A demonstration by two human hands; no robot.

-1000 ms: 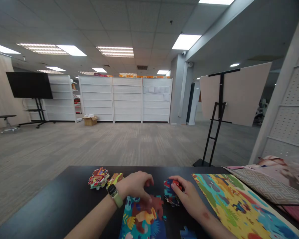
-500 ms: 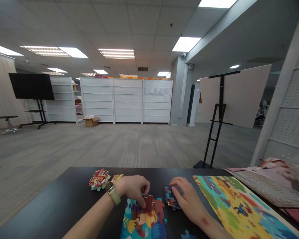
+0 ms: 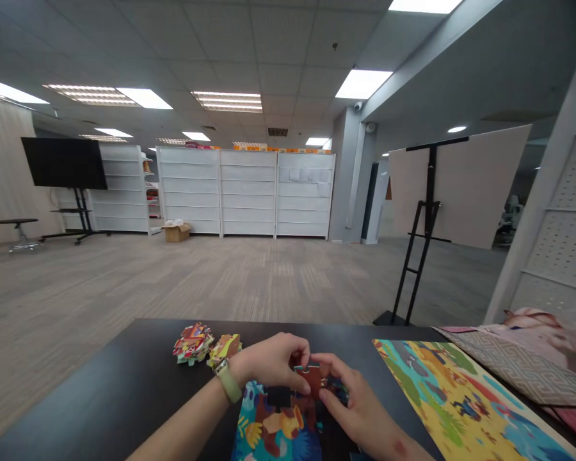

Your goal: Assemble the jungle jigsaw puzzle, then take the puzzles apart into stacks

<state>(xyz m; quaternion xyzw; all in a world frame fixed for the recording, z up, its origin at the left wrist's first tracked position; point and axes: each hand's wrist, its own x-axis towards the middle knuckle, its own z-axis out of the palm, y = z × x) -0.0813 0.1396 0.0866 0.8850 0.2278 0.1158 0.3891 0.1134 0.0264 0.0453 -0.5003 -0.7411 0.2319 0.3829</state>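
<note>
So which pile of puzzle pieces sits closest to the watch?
The yellowish pile, just beyond the watch; the red multicoloured pile lies farther left, and the dark pile is at the right hand.

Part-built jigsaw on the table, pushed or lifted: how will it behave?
Probably slides fairly easily: the part-built jigsaw lies flat on the smooth-looking black table. Likely to sag or split if lifted by an edge, given its interlocking outline. Probably light for its size, since pieces in the red-and-white puzzle pile look thin.
</note>
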